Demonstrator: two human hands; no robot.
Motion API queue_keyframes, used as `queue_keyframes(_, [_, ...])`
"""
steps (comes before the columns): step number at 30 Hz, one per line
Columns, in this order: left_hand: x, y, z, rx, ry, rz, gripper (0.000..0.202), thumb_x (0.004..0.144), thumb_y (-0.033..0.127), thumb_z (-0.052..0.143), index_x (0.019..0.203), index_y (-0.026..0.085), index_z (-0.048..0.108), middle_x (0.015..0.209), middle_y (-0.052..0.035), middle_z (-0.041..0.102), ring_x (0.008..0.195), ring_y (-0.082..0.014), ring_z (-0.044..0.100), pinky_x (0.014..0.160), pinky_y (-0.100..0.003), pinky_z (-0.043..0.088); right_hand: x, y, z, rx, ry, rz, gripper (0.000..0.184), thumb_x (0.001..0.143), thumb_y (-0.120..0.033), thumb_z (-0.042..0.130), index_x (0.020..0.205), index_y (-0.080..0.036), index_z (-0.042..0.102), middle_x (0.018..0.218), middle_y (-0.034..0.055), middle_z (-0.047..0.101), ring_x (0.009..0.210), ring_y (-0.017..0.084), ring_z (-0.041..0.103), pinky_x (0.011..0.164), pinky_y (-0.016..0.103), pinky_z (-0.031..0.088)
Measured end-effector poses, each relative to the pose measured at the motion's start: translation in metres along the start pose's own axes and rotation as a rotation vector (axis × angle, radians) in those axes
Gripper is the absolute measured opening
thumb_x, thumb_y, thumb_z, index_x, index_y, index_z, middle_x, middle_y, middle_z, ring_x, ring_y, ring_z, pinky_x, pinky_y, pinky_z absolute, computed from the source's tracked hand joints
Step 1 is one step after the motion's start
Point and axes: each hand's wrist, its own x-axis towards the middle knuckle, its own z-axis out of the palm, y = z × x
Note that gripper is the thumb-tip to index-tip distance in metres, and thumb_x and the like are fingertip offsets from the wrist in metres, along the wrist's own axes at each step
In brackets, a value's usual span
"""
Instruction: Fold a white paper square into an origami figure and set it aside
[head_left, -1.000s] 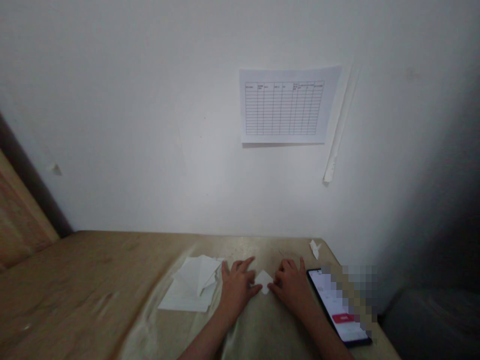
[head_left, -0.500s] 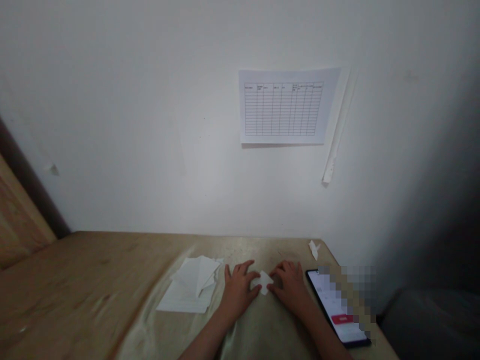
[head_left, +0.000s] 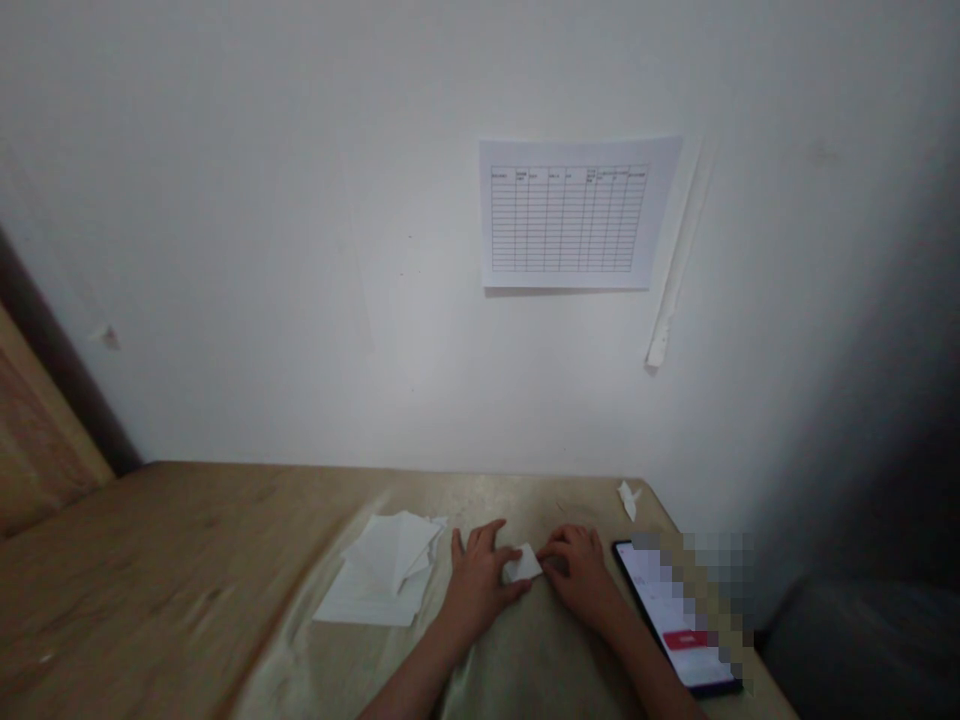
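Between my hands, on the brown-covered table (head_left: 540, 670), lies a small folded piece of white paper (head_left: 527, 563). My left hand (head_left: 480, 575) has its thumb and index finger closed on the paper's left and near edges, while its other fingers are spread. My right hand (head_left: 577, 565) pinches the paper's right corner between thumb and fingertips. Left of my left hand rests a stack of white paper sheets (head_left: 367, 592), with a folded sheet on top.
A phone (head_left: 679, 620) with a lit screen, partly blurred out, lies right of my right arm. Near the table's far right corner is a small white paper scrap (head_left: 628, 500). A printed table sheet (head_left: 566, 215) hangs on the white wall (head_left: 262, 250) behind.
The small paper has turned a little and now sits flatter, with its corner pointing right. My left thumb has shifted right along its near edge; my right fingers have drawn closer together.
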Motion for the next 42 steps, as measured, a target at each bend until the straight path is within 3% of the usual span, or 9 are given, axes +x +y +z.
queue_keyframes(6, [0.0, 0.004, -0.004, -0.01, 0.056, 0.034, 0.011, 0.083, 0.033, 0.073, 0.093, 0.034, 0.077, 0.144, -0.0042, 0.054, 0.133, -0.0312, 0.047, 0.115, -0.072, 0.009, 0.001, 0.006, 0.003, 0.0, 0.021, 0.009, 0.031, 0.08, -0.019, 0.06, 0.104, -0.033, 0.073, 0.113, 0.0026, 0.064, 0.117, 0.023, 0.052, 0.116, 0.045, 0.018])
queue_keyframes(12, [0.001, 0.005, -0.005, -0.106, 0.141, 0.061, 0.011, 0.088, 0.029, 0.067, 0.092, 0.033, 0.077, 0.137, -0.0041, 0.059, 0.129, -0.0278, 0.05, 0.116, -0.071, 0.012, 0.003, 0.01, 0.003, -0.006, 0.04, 0.004, 0.034, 0.081, -0.027, 0.065, 0.114, -0.036, 0.071, 0.116, 0.0039, 0.064, 0.118, 0.025, 0.052, 0.114, 0.044, 0.024])
queue_keyframes(18, [0.005, 0.0, -0.001, -0.207, 0.243, 0.049, 0.011, 0.088, 0.029, 0.067, 0.092, 0.034, 0.077, 0.134, -0.0033, 0.06, 0.125, -0.0267, 0.053, 0.115, -0.066, 0.021, 0.007, 0.016, 0.007, 0.091, 0.077, -0.047, 0.013, 0.083, -0.035, 0.067, 0.09, -0.03, 0.077, 0.108, 0.0046, 0.067, 0.112, 0.025, 0.056, 0.106, 0.042, 0.034])
queue_keyframes(22, [0.006, -0.004, 0.0, -0.194, 0.307, 0.002, 0.011, 0.087, 0.028, 0.067, 0.091, 0.032, 0.076, 0.133, -0.0041, 0.06, 0.125, -0.0284, 0.052, 0.114, -0.069, 0.021, 0.011, 0.023, 0.012, 0.212, 0.142, -0.094, 0.017, 0.085, -0.04, 0.064, 0.084, -0.025, 0.073, 0.104, 0.006, 0.068, 0.107, 0.024, 0.058, 0.1, 0.039, 0.04])
queue_keyframes(26, [0.004, -0.001, 0.0, -0.178, 0.269, -0.008, 0.007, 0.082, 0.026, 0.071, 0.084, 0.03, 0.076, 0.135, -0.0044, 0.059, 0.127, -0.0308, 0.051, 0.113, -0.071, 0.019, 0.015, 0.03, 0.017, 0.264, 0.232, -0.117, 0.025, 0.089, -0.045, 0.058, 0.083, -0.022, 0.067, 0.102, 0.0079, 0.068, 0.105, 0.025, 0.058, 0.097, 0.038, 0.042])
queue_keyframes(31, [0.003, 0.006, 0.001, -0.167, 0.209, -0.027, 0.005, 0.076, 0.025, 0.076, 0.079, 0.029, 0.075, 0.135, -0.0034, 0.059, 0.129, -0.0321, 0.049, 0.113, -0.071, 0.02, 0.018, 0.036, 0.019, 0.169, 0.23, -0.111, 0.026, 0.094, -0.04, 0.049, 0.085, -0.022, 0.066, 0.101, 0.0073, 0.069, 0.104, 0.023, 0.058, 0.097, 0.038, 0.041])
queue_keyframes(36, [0.004, 0.005, -0.002, -0.128, 0.224, 0.01, 0.022, 0.074, 0.029, 0.079, 0.096, 0.03, 0.074, 0.135, -0.0055, 0.059, 0.128, -0.0314, 0.048, 0.112, -0.062, 0.029, 0.016, 0.031, 0.016, 0.004, 0.156, -0.087, 0.017, 0.092, -0.031, 0.053, 0.087, -0.023, 0.068, 0.108, 0.005, 0.07, 0.111, 0.024, 0.055, 0.103, 0.04, 0.033])
queue_keyframes(42, [0.003, 0.009, -0.01, -0.059, 0.095, 0.005, 0.024, 0.079, 0.035, 0.075, 0.103, 0.038, 0.076, 0.142, -0.0035, 0.054, 0.133, -0.0337, 0.042, 0.114, -0.067, 0.018, 0.01, 0.016, 0.009, -0.135, 0.112, 0.008, 0.015, 0.092, -0.033, 0.057, 0.095, -0.026, 0.07, 0.115, 0.0042, 0.066, 0.12, 0.026, 0.049, 0.111, 0.049, 0.022])
